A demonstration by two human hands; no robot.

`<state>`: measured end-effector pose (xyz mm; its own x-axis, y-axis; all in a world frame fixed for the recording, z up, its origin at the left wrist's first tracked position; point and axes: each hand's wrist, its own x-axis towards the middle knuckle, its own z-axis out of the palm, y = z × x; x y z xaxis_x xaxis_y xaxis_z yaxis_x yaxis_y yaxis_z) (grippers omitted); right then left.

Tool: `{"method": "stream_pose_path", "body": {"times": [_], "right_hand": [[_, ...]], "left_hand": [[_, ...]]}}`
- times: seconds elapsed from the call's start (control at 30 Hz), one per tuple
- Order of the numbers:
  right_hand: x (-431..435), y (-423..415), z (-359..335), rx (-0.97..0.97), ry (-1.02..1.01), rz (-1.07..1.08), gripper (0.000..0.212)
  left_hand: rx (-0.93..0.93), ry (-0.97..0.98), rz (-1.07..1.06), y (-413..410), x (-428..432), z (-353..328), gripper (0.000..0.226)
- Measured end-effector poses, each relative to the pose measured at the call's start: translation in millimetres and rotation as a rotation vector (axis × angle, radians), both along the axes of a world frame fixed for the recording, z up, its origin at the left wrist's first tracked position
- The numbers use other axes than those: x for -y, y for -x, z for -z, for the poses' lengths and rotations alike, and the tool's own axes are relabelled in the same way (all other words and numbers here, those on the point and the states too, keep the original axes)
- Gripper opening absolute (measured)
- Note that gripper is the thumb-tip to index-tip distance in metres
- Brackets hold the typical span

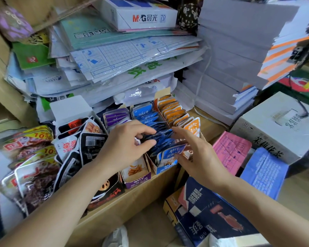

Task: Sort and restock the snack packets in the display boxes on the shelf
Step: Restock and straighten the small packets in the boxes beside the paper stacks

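Shelf [210, 125] beneath paper stacks [227, 59], we list: blue packets [161, 139] packed in the blue display box [163, 169] between purple packets [116, 116] and orange packets [175, 111], left grip [125, 145] pinching some, right grip [198, 157] released, straight fingers touching the row.

Bright, even light fills the scene, with soft, shallow shadows that are darkest in the gaps under the paper stacks [230, 68]. Glare glints off the clear plastic wrap [137, 92] and the glossy packets [32, 145] at left. Wide-angle distortion bows the edges, and blur smears the upper right corner.
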<state>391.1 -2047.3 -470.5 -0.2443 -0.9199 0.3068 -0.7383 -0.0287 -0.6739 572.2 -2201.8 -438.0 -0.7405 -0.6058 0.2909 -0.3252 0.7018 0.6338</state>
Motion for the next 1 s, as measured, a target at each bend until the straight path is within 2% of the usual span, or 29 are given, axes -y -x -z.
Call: {"method": "stream_pose_path", "body": {"times": [0.13,0.2,0.3,0.37,0.47,0.6,0.73,0.8,0.9,1.0], "right_hand": [[-5.3,0.5,4.0,-0.112,0.101,-0.051,0.035],[-7.4,1.4,5.5,-0.158,0.100,-0.079,0.025],[-7.9,3.6,5.9,-0.245,0.117,-0.089,0.025],[-7.4,4.0,5.8,-0.297,0.130,-0.087,0.026],[-6.9,3.0,6.4,-0.355,0.123,-0.078,0.024],[-7.1,3.3,6.1,-0.351,0.141,-0.083,0.019],[-5.6,3.7,5.5,-0.271,0.139,-0.083,0.012],[-3.8,4.3,6.3,-0.270,0.130,-0.090,0.011],[-1.2,5.6,5.8,-0.268,0.127,-0.089,0.009],[-1.0,5.4,5.7,-0.238,0.112,-0.060,0.010]], "left_hand": [[0.114,0.075,0.000,16.4,5.6,6.1,0.043],[0.086,0.086,0.006,24.5,6.6,3.2,0.033],[0.056,0.122,0.000,31.2,9.3,-2.6,0.010],[0.047,0.147,-0.051,29.4,13.3,-5.1,0.005],[0.122,0.213,-0.093,22.2,19.4,-8.1,0.006],[0.275,0.191,-0.026,13.1,18.8,-12.9,0.011],[0.186,0.193,-0.021,10.9,15.0,-8.0,0.040],[0.143,0.237,-0.041,20.5,7.5,-1.7,0.039],[0.196,0.346,-0.041,36.2,1.4,6.3,0.035],[0.242,0.311,-0.013,36.1,10.7,-0.2,0.025]]}}
